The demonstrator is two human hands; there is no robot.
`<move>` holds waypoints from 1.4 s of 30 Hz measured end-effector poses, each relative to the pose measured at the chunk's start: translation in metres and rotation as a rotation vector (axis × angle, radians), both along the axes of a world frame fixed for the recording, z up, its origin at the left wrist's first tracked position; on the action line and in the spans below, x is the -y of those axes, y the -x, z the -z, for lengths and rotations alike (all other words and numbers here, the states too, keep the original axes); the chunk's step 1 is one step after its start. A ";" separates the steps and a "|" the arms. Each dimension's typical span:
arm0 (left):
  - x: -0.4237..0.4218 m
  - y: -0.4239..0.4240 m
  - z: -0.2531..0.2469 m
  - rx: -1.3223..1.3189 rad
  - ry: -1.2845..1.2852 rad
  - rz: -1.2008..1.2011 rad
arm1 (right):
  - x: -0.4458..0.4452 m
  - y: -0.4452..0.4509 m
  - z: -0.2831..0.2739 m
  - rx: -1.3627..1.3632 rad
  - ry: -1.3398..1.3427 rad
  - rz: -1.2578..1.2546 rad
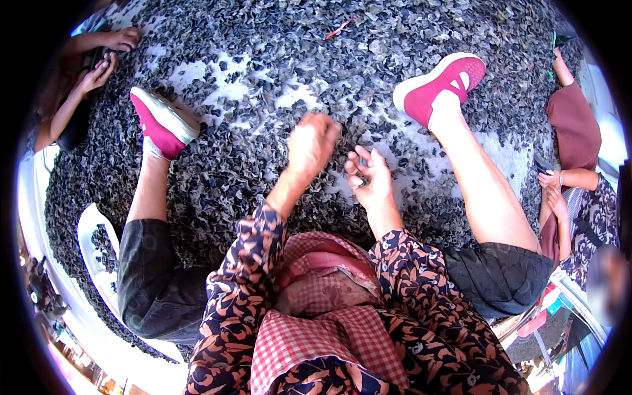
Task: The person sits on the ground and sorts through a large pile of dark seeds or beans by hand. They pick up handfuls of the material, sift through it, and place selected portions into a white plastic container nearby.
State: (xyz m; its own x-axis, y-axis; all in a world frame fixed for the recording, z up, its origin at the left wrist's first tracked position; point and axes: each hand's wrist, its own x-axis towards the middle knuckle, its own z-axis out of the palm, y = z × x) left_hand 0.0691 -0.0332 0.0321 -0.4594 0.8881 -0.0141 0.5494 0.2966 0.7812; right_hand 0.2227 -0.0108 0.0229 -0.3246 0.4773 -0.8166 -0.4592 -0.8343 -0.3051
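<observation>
Small dark, curled dried pieces [237, 173], which look like wood ear mushrooms, lie thickly over a pale sheet [229, 89]. My left hand [313, 143] hangs above them in front of me, its fingers folded in; motion blur and the back of the hand hide whatever is inside. Just to its right is my right hand [370, 173], palm partly up and fingers curled around a small greyish dried piece [363, 161]. Under my wrists, a red-and-white checked apron [326, 335] forms a pouch in my lap, its inside reddish and stained.
My legs spread to both sides, with red shoes [167, 129] [444, 89] on the pieces. Another person's hands [106, 59] are at the upper left; a seated person's hands [553, 185] are at the right. A white curved band [91, 232] lies left, and a red strip [339, 28] lies far ahead.
</observation>
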 end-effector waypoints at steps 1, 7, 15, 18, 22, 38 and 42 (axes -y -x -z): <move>-0.004 0.005 0.010 -0.051 0.047 -0.074 | -0.002 -0.003 0.001 0.013 0.005 0.024; -0.013 0.033 0.047 -0.122 0.186 0.056 | -0.014 -0.020 0.008 0.106 -0.059 0.161; 0.010 0.003 -0.005 0.335 0.025 0.026 | -0.009 -0.007 -0.003 0.167 -0.005 -0.080; 0.012 -0.025 -0.001 0.270 0.039 0.121 | -0.007 -0.005 -0.002 0.019 -0.023 0.011; 0.004 -0.029 0.030 -0.178 0.038 0.124 | -0.013 -0.019 0.004 -0.137 -0.069 0.082; 0.028 -0.043 0.001 -0.314 -0.036 -0.004 | -0.020 -0.021 -0.008 -0.258 -0.100 0.152; 0.072 -0.059 0.007 -0.449 0.151 0.417 | -0.034 -0.031 -0.016 -0.459 -0.149 0.263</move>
